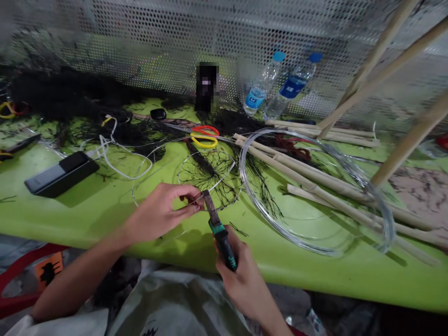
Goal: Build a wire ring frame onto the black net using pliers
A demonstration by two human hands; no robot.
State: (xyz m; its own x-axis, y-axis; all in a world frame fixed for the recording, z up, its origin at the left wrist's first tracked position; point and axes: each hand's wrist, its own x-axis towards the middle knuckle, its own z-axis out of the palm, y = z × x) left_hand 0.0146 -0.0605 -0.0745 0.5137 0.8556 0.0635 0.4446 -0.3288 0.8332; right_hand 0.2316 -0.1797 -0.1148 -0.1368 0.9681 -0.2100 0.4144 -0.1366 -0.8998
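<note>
Your right hand (240, 263) is gripping pliers (217, 227); your left hand (157, 212) is pinching wire (221, 179) at the desk's (70, 219) near middle. The pliers are sitting beside your fingertips, so a slip is risking a nip.

Two hands, one left (159, 210) and one right (241, 273); one pair of pliers (220, 228); one ring strung with black threads (213, 175). Toward the far side, two plastic bottles (261, 86), each with one blue cap, and two looped handles, one red (213, 129) and one yellow (206, 145). At left, one dark box-shaped device (62, 173). At right, one coil of clear line (389, 228) and three slanting poles (409, 142); the sticks lying flat (308, 184) overlap too much to count surely
</note>
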